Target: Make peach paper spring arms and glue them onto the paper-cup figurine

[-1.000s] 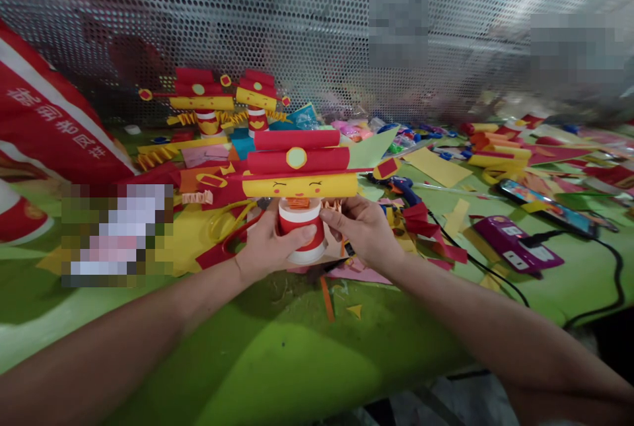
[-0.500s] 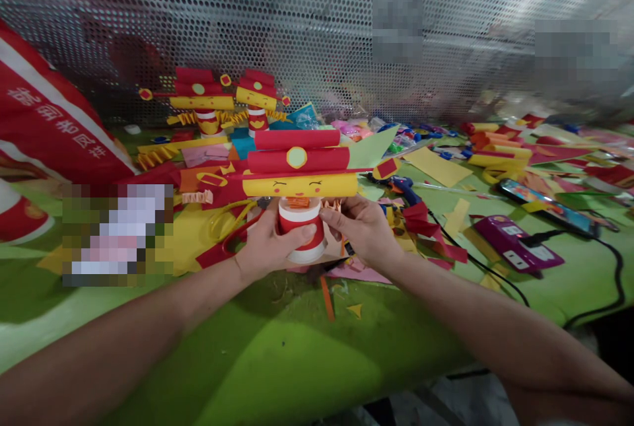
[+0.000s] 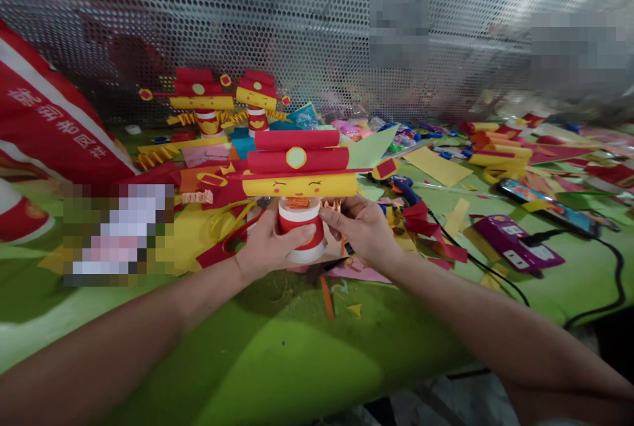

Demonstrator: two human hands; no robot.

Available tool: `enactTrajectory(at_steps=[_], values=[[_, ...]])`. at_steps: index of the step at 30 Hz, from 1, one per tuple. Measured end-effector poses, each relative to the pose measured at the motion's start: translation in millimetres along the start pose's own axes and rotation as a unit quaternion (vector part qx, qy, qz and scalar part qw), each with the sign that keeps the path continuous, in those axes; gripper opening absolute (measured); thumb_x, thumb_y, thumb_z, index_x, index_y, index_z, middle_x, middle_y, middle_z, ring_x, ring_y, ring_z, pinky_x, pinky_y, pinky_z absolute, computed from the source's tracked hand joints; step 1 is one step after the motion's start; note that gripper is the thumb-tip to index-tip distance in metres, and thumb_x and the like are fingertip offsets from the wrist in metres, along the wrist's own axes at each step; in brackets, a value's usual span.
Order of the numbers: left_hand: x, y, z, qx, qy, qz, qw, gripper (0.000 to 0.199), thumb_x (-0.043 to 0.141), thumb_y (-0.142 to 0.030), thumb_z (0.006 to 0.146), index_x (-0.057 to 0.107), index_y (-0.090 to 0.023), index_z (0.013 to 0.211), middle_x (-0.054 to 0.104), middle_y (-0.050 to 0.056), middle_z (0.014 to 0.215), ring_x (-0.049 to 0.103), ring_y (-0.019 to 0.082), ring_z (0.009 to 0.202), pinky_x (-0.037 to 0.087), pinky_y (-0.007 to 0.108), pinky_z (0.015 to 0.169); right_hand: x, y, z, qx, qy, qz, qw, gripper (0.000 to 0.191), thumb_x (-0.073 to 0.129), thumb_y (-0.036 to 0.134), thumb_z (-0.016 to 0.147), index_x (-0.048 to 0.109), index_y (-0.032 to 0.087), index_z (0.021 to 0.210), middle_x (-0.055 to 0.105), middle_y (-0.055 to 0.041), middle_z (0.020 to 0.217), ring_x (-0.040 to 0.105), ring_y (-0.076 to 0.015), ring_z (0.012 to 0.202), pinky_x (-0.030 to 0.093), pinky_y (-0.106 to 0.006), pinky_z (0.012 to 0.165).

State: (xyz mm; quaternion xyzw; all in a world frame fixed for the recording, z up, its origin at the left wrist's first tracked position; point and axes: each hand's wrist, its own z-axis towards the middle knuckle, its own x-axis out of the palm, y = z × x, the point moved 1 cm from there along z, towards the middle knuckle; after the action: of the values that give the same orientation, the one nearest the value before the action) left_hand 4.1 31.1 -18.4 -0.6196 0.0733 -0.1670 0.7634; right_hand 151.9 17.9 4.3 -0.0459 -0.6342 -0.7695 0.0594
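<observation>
A paper-cup figure stands upright in front of me, with a red-and-white cup (image 3: pixel 297 231) as its body. Its yellow paper-roll head (image 3: pixel 300 185) bears a drawn face, below a red paper hat (image 3: pixel 298 160) with a thin crossbar and coin shapes at both ends. My left hand (image 3: pixel 265 244) wraps round the cup's left side, thumb across its front. On the other side, my right hand (image 3: pixel 369 231) pinches a pleated paper strip (image 3: pixel 333 205) against the cup's upper edge. Another pleated strip (image 3: pixel 198 197) sticks out at the left. The right fingertips are partly hidden.
Two finished-looking figures (image 3: pixel 208 102) stand at the back left. A glue gun (image 3: pixel 403 187), paper scraps, a purple power strip (image 3: pixel 518 244) with a black cable, and a phone (image 3: pixel 547 207) lie to the right. A red bag (image 3: pixel 54 102) leans at left; perforated metal (image 3: pixel 317 30) rises behind.
</observation>
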Motion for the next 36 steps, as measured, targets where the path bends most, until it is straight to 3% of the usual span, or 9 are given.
enactTrajectory(at_steps=[18, 28, 36], values=[[0.5, 1.4, 1.0, 0.036, 0.012, -0.030, 0.999, 0.036, 0.072, -0.031, 0.067, 0.061, -0.018, 0.098, 0.064, 0.008, 0.113, 0.059, 0.025, 0.105, 0.047, 0.037, 0.091, 0.1, -1.3, 0.3, 0.005, -0.011, 0.015, 1.000, 0.033, 0.081, 0.034, 0.050, 0.058, 0.016, 0.064, 0.051, 0.0069, 0.048, 0.039, -0.0031, 0.037, 0.033, -0.018, 0.034], [0.9, 2.4, 0.1, 0.014, 0.001, -0.025, 1.000, 0.050, 0.073, -0.033, 0.065, 0.057, -0.016, 0.109, 0.063, 0.011, 0.115, 0.058, 0.027, 0.106, 0.046, 0.039, 0.091, -0.1, -1.6, 0.2, 0.003, -0.006, -0.002, 1.000, 0.033, 0.079, 0.037, 0.053, 0.057, 0.016, 0.064, 0.049, 0.0074, 0.046, 0.038, -0.0034, 0.037, 0.033, -0.018, 0.034], [2.3, -0.2, 0.8, 0.018, 0.005, -0.033, 0.999, 0.047, 0.073, -0.033, 0.065, 0.058, -0.017, 0.106, 0.063, 0.010, 0.115, 0.057, 0.027, 0.107, 0.046, 0.039, 0.092, -0.5, -1.4, 0.3, 0.004, -0.008, -0.010, 1.000, 0.035, 0.079, 0.040, 0.052, 0.057, 0.017, 0.065, 0.049, 0.0078, 0.046, 0.038, -0.0034, 0.037, 0.033, -0.018, 0.033]])
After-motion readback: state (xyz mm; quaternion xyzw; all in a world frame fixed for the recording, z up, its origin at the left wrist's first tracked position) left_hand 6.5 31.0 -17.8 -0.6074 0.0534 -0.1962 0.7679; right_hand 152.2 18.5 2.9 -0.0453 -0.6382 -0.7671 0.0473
